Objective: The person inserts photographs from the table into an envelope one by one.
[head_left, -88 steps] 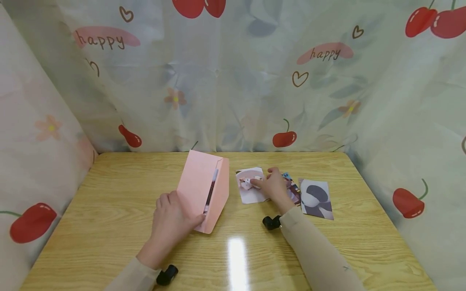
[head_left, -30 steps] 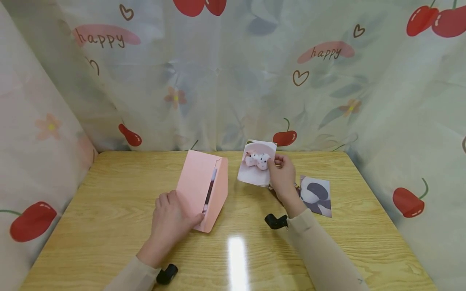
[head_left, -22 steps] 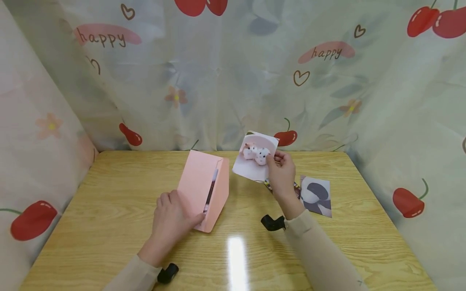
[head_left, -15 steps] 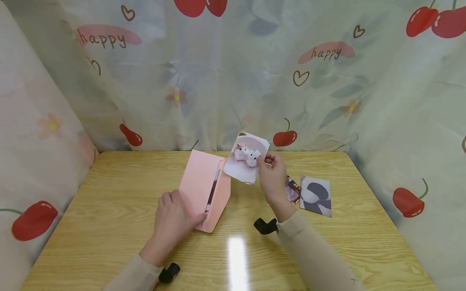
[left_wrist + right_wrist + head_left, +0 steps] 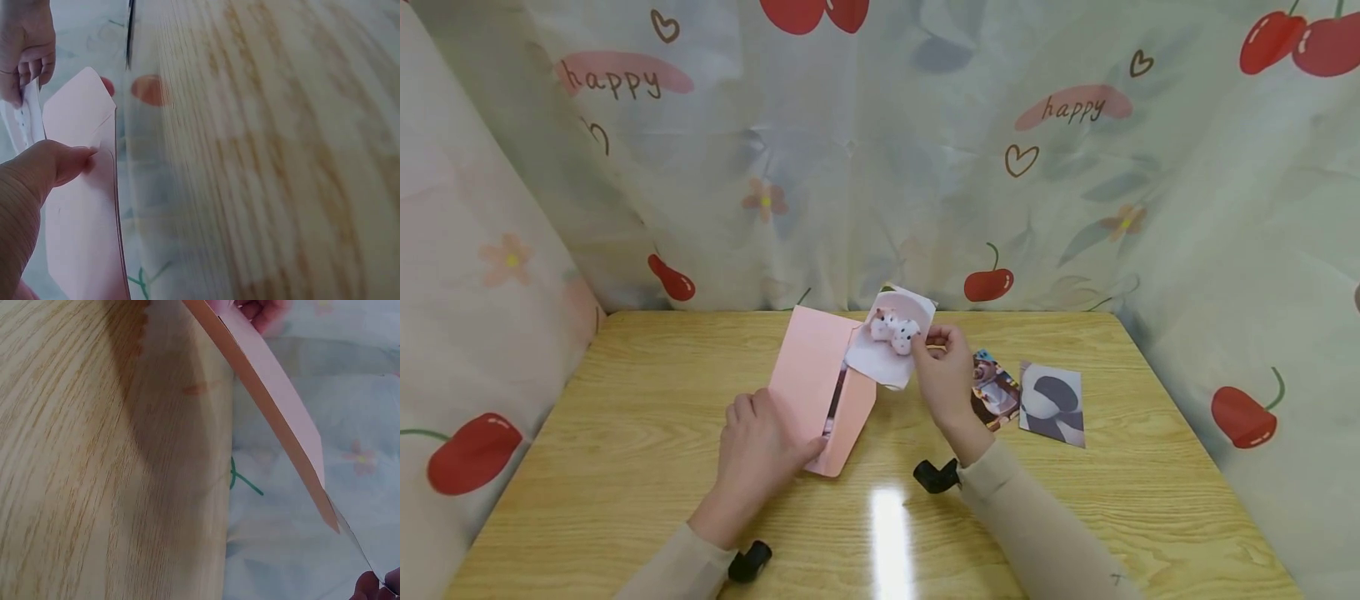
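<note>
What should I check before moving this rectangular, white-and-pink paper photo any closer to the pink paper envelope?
1. Left grip holding pink paper envelope: ok.
2. Envelope open: ok, a gap shows.
3. Right grip pinching photo: ok.
4. Opening free of contents: not ok, something dark shows inside.
5. Photo's lower corner clear of the envelope: cannot tell, they overlap in the head view.

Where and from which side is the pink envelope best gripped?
The pink envelope seems best pinched at its near end, from the left, as the left hand holds it: its slot runs along the right side, beside the open flap, so this should leave most open to the photo in the right hand.
</note>
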Tool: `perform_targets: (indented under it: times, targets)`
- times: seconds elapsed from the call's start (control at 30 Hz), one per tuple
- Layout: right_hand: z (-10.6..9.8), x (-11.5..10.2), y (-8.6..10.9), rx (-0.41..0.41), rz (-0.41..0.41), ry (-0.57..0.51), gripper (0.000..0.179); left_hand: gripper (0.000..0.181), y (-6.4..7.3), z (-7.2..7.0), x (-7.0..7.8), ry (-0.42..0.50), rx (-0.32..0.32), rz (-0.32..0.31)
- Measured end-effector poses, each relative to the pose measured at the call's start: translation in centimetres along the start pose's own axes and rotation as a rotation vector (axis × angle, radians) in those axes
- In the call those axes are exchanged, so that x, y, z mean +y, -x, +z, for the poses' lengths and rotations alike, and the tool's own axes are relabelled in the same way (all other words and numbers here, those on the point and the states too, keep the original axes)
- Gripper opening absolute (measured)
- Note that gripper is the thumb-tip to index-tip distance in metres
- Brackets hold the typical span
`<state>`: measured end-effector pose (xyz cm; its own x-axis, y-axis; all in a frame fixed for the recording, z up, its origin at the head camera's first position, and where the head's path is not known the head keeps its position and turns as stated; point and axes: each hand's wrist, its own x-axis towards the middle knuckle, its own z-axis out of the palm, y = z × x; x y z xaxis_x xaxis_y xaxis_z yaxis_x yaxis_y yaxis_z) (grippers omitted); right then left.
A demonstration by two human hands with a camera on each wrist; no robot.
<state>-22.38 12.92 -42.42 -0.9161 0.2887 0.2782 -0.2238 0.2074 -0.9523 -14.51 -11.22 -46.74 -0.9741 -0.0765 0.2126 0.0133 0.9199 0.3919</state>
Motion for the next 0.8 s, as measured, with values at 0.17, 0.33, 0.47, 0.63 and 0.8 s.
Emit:
perform_targets:
  times: [0.17,0.33,0.47,0.63,0.8]
  targets:
    - [0.6,0.0,0.5,-0.030,-0.009,-0.022,0.018,0.107,0.0,-0.1,0.0,0.000,-0.002,-0.009]
    - [1.0,0.2,1.1,-0.107,0.054,-0.040,0.019,0.105,-0.1,0.0,-0.2,-0.004,-0.012,-0.024]
    - [1.2,0.0,1.5,-0.168,0.089,-0.055,0.019,0.101,-0.2,0.1,-0.3,-0.003,0.025,-0.006]
    - [1.4,-0.5,2.1,-0.247,0.126,-0.055,0.018,0.098,-0.3,0.1,-0.5,0.014,0.070,0.016]
    - [1.4,-0.8,2.4,-0.340,0.185,-0.036,0.019,0.099,-0.4,-0.1,-0.6,0.013,0.059,0.001]
